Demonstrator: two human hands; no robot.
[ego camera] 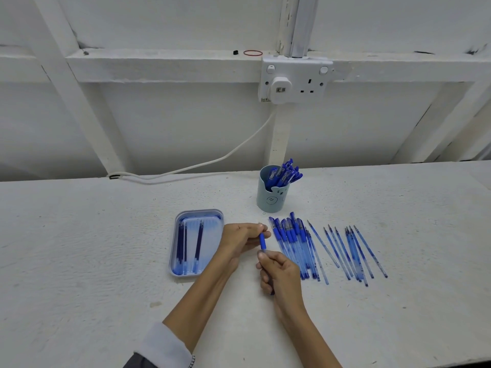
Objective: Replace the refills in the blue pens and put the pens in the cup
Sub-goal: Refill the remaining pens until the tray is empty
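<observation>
Right hand [281, 272] and left hand [239, 240] hold one blue pen [263, 241].
Both sets of fingers pinch it; light and slippery, I think, so hold the rubbery part.

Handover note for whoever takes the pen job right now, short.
Left hand pinches the front end of one blue pen; right hand grips its barrel.
Cup at the back holds several pens, apparently done.
Tray on the left holds a few dark refills.
A row of pens lies right of the hands, loose pale refills beyond it.
Left: finish the held pen, then the row, all into the cup.
</observation>
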